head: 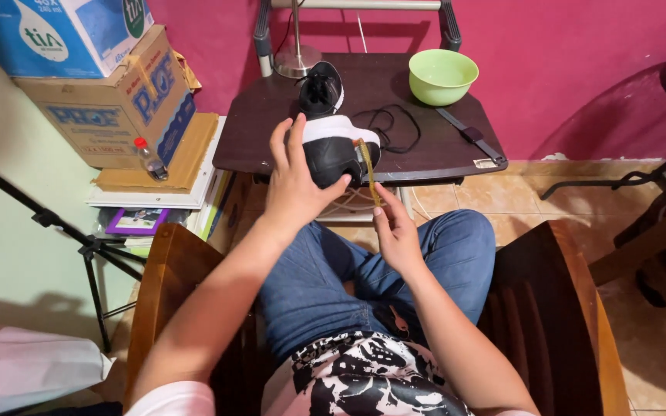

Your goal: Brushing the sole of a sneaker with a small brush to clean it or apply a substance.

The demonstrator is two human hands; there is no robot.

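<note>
My left hand [293,181] grips a black shoe with a white sole [333,150], holding it sole-up over the front edge of a small dark table [425,146]. My right hand [396,229] pinches a thin yellowish stick [368,171] whose upper end touches the toe of the sole. A second black shoe [320,88] lies on the table just behind the held one. A loose black lace [393,127] is curled on the tabletop beside the shoes.
A light green bowl [442,75], a lamp base [297,60] and a dark strap [469,135] are on the table. Cardboard boxes [113,100] with a small bottle [149,159] stack at left. A tripod leg [79,239] stands left; I sit in a wooden chair [556,308].
</note>
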